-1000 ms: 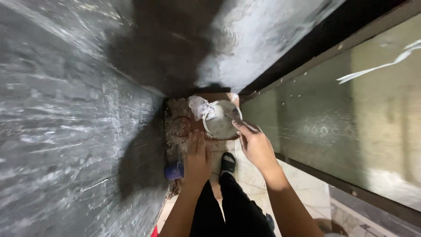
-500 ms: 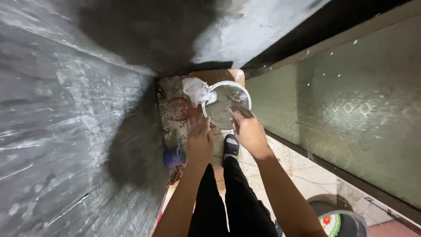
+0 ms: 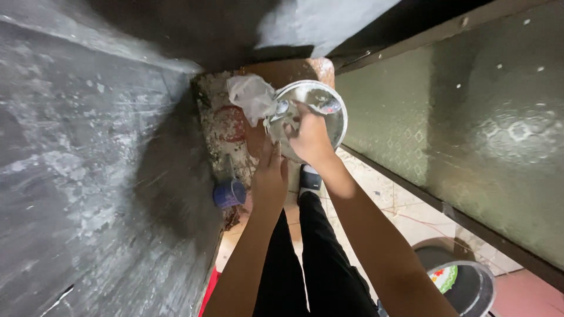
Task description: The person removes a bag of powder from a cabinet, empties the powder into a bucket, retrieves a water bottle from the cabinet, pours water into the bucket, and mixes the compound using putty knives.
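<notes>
right hand [image 3: 309, 138]: moved from bucket [image 3: 329, 117] rim to inside | second bucket [image 3: 464, 285]: fuller in view

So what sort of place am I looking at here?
Likely a room being plastered or painted. A grey, roughly coated wall fills one side, the right hand reaches into a pale, smeared bucket with a plastic bag at its rim, and the floor below is spattered.

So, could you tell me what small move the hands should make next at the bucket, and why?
Probably lift the right hand clear of the bucket. It reaches down inside the rim, while the left hand steadies the near side and a pale plastic bag lies bunched at the far edge. What the right hand grips is too blurred to tell.
</notes>
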